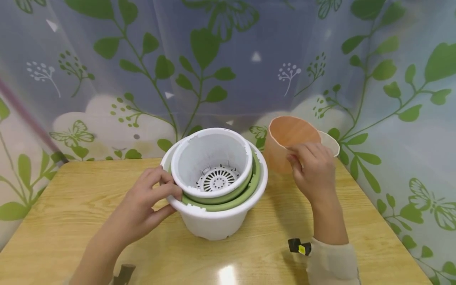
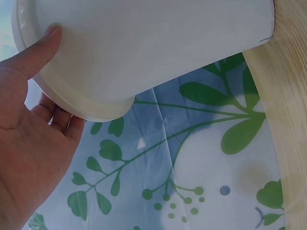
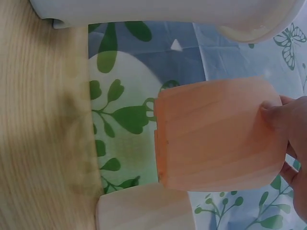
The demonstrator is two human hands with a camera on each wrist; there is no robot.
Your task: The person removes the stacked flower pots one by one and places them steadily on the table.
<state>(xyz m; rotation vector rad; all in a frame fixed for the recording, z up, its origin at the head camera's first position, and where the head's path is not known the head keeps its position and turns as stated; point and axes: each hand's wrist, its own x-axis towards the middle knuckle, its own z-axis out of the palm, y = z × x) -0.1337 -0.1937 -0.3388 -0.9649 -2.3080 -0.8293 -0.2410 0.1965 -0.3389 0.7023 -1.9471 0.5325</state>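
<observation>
A large white pot (image 1: 215, 225) stands on the table with green pots (image 1: 231, 205) nested in it. Innermost sits a smaller white pot (image 1: 210, 146) with a slotted disc (image 1: 218, 180) at its bottom. My left hand (image 1: 142, 202) grips the outer pot's rim at the left, thumb on the outside wall in the left wrist view. To the right, my right hand (image 1: 315, 170) pinches the rim of an orange pot (image 3: 216, 139). In the right wrist view the orange pot's base is off the table. Behind it is a cream pot (image 3: 144, 211), partly hidden in the head view.
The wooden table (image 1: 89, 190) ends at a leaf-patterned curtain (image 1: 142, 51) at the back and right. A small black clip with a yellow mark (image 1: 299, 246) shows beside the right sleeve (image 1: 333, 261).
</observation>
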